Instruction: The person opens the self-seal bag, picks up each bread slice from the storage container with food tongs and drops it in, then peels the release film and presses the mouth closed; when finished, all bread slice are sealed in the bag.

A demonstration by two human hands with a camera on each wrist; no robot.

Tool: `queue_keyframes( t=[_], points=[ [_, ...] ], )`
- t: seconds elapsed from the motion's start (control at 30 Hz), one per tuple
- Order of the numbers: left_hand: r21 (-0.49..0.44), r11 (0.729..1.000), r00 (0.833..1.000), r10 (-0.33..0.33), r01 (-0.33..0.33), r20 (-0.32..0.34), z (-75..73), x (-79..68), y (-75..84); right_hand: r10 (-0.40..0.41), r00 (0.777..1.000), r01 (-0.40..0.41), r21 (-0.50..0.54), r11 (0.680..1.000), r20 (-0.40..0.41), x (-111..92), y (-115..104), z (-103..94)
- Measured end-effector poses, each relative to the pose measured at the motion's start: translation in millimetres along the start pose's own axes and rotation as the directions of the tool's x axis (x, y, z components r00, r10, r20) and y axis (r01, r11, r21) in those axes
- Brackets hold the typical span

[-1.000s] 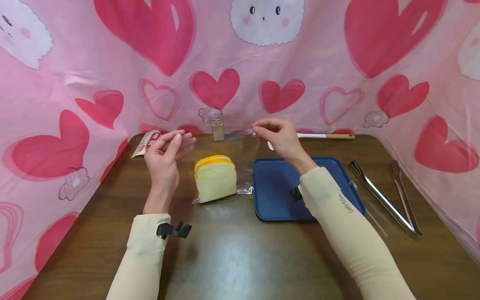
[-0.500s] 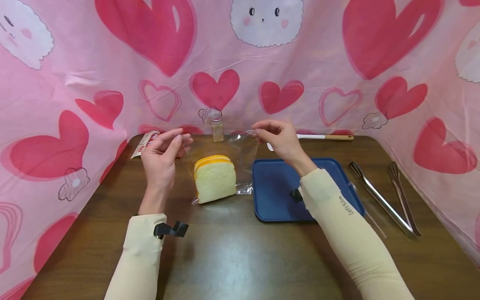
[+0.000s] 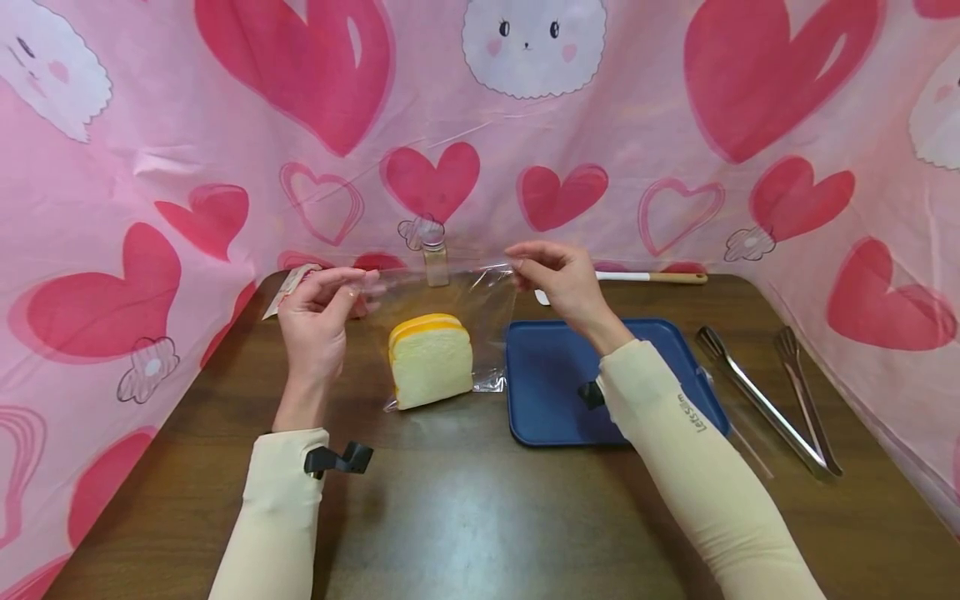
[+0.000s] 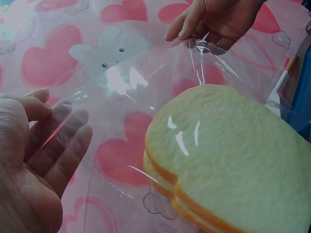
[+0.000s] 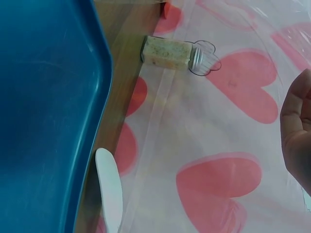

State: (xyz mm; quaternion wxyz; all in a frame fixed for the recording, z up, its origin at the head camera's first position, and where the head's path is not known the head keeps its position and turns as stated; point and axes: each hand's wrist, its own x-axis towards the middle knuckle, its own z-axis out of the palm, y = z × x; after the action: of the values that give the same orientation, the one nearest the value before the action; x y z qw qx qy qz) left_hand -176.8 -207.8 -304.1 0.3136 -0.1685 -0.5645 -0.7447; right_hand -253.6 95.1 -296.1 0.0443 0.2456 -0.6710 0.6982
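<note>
Two slices of bread [image 3: 432, 365] with orange crusts stand close together inside a clear plastic bag [image 3: 491, 300]. My left hand [image 3: 317, 329] pinches the bag's upper left corner, and its other fingers show through the film in the left wrist view. At the upper right corner, my right hand [image 3: 564, 279] pinches the bag between thumb and fingers. The bag's top edge is stretched between the two hands, above the bread. Only part of my right hand [image 5: 297, 128] enters the right wrist view, so its fingertips are mostly out of sight there.
Right of the bread lies a blue tray [image 3: 547, 425]. Metal tongs [image 3: 772, 408] rest beyond it. A shaker bottle [image 3: 436, 265], a white spatula with a wooden handle [image 3: 671, 278] and a printed packet [image 3: 288, 287] are along the back, before a pink heart-patterned cloth [image 3: 435, 179].
My left hand has shifted slightly left, and the bag's top edge has spread out taut between both hands. My right hand and the bread have stayed nearly in place.
</note>
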Motion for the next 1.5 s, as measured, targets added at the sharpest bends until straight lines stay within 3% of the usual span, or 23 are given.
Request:
queue_keyframes(
  t=[0.4, 0.57, 0.8, 1.03, 1.3, 1.5],
  points=[
    [0.037, 0.999, 0.999, -0.011, 0.010, 0.038, -4.2, 1.0, 0.1, 0.031, 0.999, -0.030, 0.076, 0.997, -0.017, -2, -1, -0.3],
    [0.102, 0.994, 0.996, -0.035, 0.026, 0.086, -8.7, 1.1, 3.1, 0.062, 0.998, -0.058, 0.104, 0.993, -0.032, -1, -1, 0.0],
    [0.103, 0.994, 0.979, -0.041, 0.020, 0.198, -15.4, 4.2, 6.8, 0.074, 0.996, -0.067, 0.139, 0.988, -0.049, -1, -2, 0.6],
    [0.121, 0.993, 0.970, -0.041, 0.012, 0.241, -17.9, 6.4, 8.7, 0.072, 0.997, -0.066, 0.133, 0.989, -0.042, 0, -2, 0.0],
    [0.113, 0.994, 0.981, -0.024, 0.003, 0.193, -17.2, 6.1, 8.8, 0.073, 0.997, -0.070, 0.119, 0.991, -0.023, -2, -3, -1.2],
    [0.157, 0.988, 0.984, -0.043, 0.016, 0.171, -15.4, 6.8, 8.0, 0.067, 0.998, -0.065, 0.114, 0.991, -0.014, -1, -1, -2.5]
  ],
)
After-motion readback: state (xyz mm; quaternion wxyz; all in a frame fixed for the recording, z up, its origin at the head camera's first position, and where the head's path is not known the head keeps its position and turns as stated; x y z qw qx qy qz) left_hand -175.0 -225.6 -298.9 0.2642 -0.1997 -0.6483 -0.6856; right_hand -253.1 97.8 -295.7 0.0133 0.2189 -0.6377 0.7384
